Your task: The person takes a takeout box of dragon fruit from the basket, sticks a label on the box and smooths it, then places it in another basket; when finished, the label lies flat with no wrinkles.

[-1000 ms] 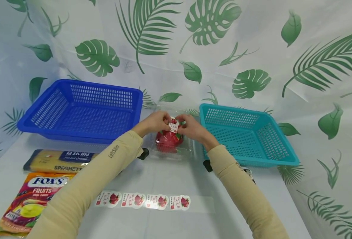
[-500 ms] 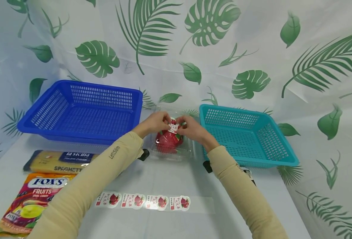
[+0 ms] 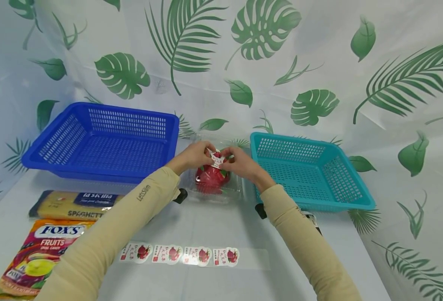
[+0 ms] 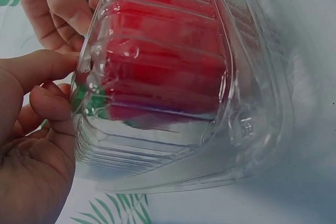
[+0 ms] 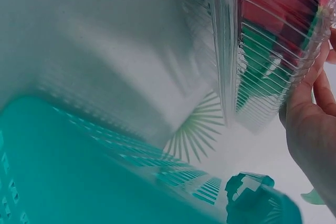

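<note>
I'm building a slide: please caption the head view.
Left hand and right hand hold a dragon fruit sticker at a clear clamshell between blue basket and teal basket.

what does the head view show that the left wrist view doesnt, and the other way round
Only the head view: the blue basket, spaghetti pack, candy bag and strip of stickers.
Only the left wrist view: a close side-on look at the ribbed wall of the clear container.
Both: that container, the red fruit inside, left hand, right hand and leaf-print cloth. Whether the left wrist view catches the held sticker is unclear.
</note>
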The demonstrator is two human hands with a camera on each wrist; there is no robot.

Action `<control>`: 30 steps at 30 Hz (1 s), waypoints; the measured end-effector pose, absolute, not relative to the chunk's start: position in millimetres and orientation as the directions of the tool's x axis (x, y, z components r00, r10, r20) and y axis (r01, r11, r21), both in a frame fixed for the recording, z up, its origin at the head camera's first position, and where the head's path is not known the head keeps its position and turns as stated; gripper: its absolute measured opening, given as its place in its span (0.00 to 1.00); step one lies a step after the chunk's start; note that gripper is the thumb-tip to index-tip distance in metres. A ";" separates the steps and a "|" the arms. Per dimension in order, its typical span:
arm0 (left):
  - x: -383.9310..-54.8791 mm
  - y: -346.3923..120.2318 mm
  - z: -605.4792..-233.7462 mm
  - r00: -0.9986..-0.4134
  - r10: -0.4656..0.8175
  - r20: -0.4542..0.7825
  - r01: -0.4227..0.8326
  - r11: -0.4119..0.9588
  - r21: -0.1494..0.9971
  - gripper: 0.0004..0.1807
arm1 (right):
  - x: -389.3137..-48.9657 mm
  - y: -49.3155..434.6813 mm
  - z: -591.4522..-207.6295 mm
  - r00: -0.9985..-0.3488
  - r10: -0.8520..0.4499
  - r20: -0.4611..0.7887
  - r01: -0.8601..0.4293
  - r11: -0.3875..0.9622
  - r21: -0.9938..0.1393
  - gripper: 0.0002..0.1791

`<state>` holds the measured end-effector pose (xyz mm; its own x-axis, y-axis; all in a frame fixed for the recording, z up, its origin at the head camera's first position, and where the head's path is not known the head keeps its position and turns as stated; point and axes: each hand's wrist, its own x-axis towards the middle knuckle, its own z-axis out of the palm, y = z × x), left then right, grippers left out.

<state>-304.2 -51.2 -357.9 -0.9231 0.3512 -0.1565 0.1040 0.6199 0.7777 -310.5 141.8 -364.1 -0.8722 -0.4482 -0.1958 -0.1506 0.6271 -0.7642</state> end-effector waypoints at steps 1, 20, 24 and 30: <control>-304.0 -51.0 -358.2 -0.923 0.352 -0.156 0.104 0.620 0.778 0.24 | -310.3 141.6 -364.0 -0.873 -0.446 -0.196 -0.149 0.628 -0.764 0.23; -302.6 -51.6 -358.8 -0.916 0.367 -0.161 0.103 0.605 0.790 0.21 | -310.8 143.0 -366.7 -0.877 -0.450 -0.169 -0.154 0.596 -0.788 0.24; -301.4 -51.8 -357.7 -0.909 0.381 -0.168 0.104 0.598 0.794 0.22 | -309.1 143.3 -366.9 -0.880 -0.453 -0.146 -0.166 0.580 -0.798 0.24; -296.6 -48.9 -358.8 -0.926 0.367 -0.087 0.164 0.599 0.784 0.19 | -301.2 142.9 -369.0 -0.918 -0.385 -0.094 -0.175 0.608 -0.774 0.20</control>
